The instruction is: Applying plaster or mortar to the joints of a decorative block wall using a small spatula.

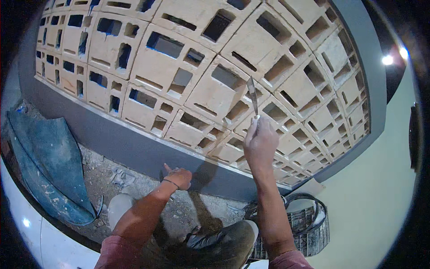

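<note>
My right hand (261, 136) is raised in front of the block wall, closed around the handle of a putty knife (253, 94). Its narrow metal blade points up, over the wall of cream breeze blocks (163, 62) pierced by rectangular openings. Whether the blade touches a block, I cannot tell. Lower down, my left hand (179, 178) is beside the dark grey base (130, 143) under the blocks. One finger stretches out; the others are partly hidden, and nothing shows in that hand. A dark band circles the left wrist.
A dusty blue-green sheet (49, 168) lies at the left on rubble-strewn ground. Near my left forearm stands a pale round container (120, 207). Black coiled hose (313, 201) rests on a ridged dark basket (309, 237) at the lower right. A pale green surface (367, 193) spans the right side.
</note>
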`<state>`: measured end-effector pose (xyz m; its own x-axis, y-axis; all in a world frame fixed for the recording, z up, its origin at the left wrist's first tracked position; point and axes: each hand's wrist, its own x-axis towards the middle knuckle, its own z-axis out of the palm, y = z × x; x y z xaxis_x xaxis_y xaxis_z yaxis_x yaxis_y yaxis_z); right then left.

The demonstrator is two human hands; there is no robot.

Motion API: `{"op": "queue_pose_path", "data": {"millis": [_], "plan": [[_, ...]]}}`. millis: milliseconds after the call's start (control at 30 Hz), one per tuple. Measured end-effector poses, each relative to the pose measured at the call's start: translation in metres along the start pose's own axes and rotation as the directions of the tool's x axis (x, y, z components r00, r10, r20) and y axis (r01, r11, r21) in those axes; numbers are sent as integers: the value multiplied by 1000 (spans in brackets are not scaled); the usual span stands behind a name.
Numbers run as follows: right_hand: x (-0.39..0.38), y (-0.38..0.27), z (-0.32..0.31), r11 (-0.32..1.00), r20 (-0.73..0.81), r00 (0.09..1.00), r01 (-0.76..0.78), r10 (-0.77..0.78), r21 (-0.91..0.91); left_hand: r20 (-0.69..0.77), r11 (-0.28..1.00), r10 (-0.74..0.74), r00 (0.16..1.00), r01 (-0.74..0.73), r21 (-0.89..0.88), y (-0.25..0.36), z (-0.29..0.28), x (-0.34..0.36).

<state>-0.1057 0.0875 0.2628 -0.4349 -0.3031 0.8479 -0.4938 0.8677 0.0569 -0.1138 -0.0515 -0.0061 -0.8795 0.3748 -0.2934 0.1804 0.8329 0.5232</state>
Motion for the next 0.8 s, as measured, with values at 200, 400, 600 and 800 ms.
{"op": "queue_pose_path", "data": {"millis": [200, 400, 600, 800], "plan": [[6, -28, 8, 986, 112, 980, -163, 165, -26, -43, 997, 23, 999, -26, -74, -6, 2, -16], [12, -28, -10, 972, 123, 968, -203, 217, -116, -98, 994, -26, 995, 15, -105, -13, -2, -18], [4, -51, -7, 977, 113, 974, -203, 195, 66, -165, 997, 26, 986, -39, -73, -35, -1, -15], [-132, -25, -7, 930, 196, 945, -300, 260, 211, -71, 132, 230, 971, -104, -986, 54, -37, -72]]}}
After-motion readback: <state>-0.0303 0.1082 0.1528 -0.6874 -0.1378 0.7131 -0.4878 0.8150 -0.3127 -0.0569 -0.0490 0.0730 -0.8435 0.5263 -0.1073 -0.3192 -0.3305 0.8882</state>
